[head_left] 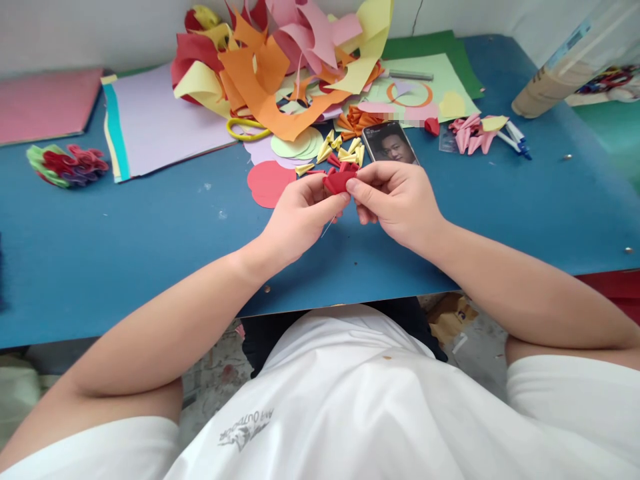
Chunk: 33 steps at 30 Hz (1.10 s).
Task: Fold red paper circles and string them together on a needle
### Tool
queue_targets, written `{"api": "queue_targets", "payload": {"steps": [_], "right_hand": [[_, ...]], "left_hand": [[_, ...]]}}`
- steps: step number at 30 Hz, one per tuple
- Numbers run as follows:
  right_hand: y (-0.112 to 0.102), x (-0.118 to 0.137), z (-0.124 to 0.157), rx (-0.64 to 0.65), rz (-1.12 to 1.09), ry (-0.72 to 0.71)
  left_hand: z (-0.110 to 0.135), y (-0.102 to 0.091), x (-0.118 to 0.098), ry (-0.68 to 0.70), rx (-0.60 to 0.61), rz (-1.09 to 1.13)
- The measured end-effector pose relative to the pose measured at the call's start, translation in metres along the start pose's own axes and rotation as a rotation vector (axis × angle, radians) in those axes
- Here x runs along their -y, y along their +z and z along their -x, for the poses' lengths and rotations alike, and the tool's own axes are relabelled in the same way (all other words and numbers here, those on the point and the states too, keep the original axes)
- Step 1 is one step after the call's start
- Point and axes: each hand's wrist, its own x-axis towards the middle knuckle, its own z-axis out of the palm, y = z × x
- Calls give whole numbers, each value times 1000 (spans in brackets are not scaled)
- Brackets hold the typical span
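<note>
A person in a white shirt sat at a blue tabletop (pixel 150 227), seen from above through a head-worn camera. Both bare forearms reached forward from the lower corners and converged near the middle of the view, elbows wide, wrists angled inward.

The left hand (pixel 300 217) was curled with its fingers (pixel 320 190) closed together on the near left side of a small red paper piece (pixel 338 181). The right hand (pixel 397 197) came in from the other side, its thumb and forefinger pinched on the right edge of the same piece, the remaining fingers tucked underneath. The red paper piece was held between the 2 hands just above the tabletop, a little beyond the table's near edge. A thin pale thread or wire (pixel 327 229) hung down below the left hand.

Just beyond the hands lay a scatter of small yellow folded cones (pixel 340 150) and a red paper circle (pixel 269 182). A phone (pixel 390 143) rested face up just beyond the right hand. Farther back sat a heap of curled paper offcuts (pixel 280 60) in orange, pink, yellow and red, with yellow-handled scissors (pixel 245 129) partly under it. A lilac paper sheet (pixel 160 120) lay to the left, and a finished ruffled paper flower (pixel 67 165) sat near the left edge. Pink folded cones (pixel 470 133) and pens (pixel 515 139) lay to the right.
</note>
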Motion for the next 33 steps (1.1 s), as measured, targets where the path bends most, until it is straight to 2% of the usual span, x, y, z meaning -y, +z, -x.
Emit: {"api": "queue_targets", "payload": {"steps": [9, 21, 33], "right_hand": [[-1, 2, 1, 32, -16, -45], [-6, 3, -5, -14, -28, 27], [-8, 4, -5, 36, -96, 120]], "left_hand": [[1, -2, -1, 8, 26, 36], [-3, -4, -1, 21, 35, -5], [-3, -3, 1, -47, 37, 31]]}}
